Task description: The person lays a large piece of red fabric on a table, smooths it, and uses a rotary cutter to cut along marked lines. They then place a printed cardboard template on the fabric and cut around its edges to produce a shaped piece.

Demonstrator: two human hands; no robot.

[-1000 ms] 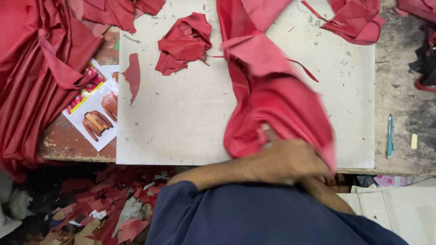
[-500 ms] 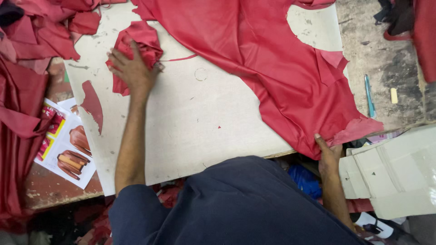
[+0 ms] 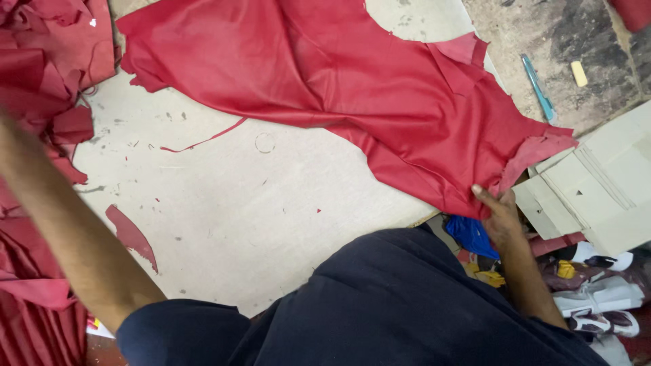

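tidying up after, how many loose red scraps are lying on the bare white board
2: a curved red scrap near the board's left edge, and a thin red strip just below the big red sheet. More may be hidden under it.

Open board in the middle, red leather crowding the top and left.

My right hand (image 3: 498, 210) pinches the lower edge of the big red hide (image 3: 352, 88), which covers the upper part of the pale cutting board (image 3: 271, 210). Below it the board lies bare, apart from a thin red strip (image 3: 203, 139) and a curved scrap (image 3: 132, 237). Heaped red pieces (image 3: 47, 61) block the left side, where my left forearm crosses. To the right, cardboard sheets (image 3: 597, 190) hem in my right hand.
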